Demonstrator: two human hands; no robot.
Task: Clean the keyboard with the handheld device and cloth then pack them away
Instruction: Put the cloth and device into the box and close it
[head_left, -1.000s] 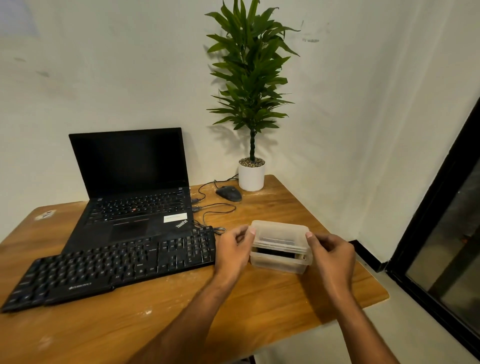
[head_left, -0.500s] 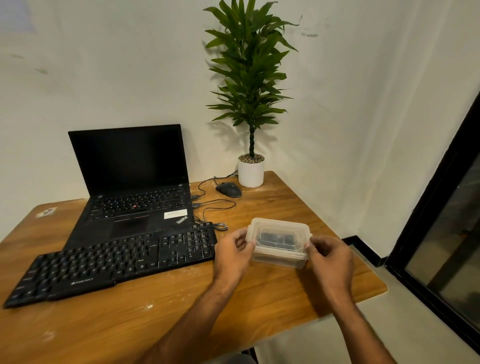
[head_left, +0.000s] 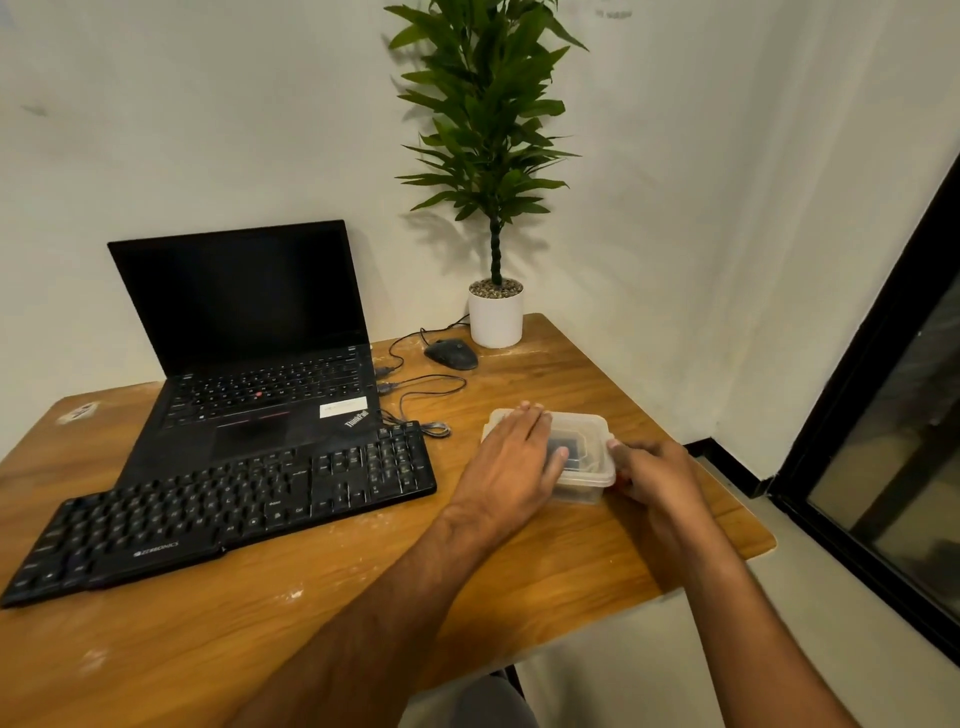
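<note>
Translucent plastic box (head_left: 587, 441), dark contents | left hand (head_left: 511, 457) flat on lid | right hand (head_left: 654, 470) grips side

box contents: through the clear plastic lidded box (head_left: 584, 467) we see only a dark shape, partly covered by our left hand (head_left: 514, 457)
plant: the green leafy potted plant (head_left: 491, 130) is cut off at the top edge
black keyboard (head_left: 218, 506): key legends too small to read

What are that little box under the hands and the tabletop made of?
The box looks like thin translucent plastic with a frosted finish: a dark item shows dimly through its lid and wall. The tabletop looks like wood or wood veneer with a light sheen: brown grain lines run across it, with pale scuffs.
</note>
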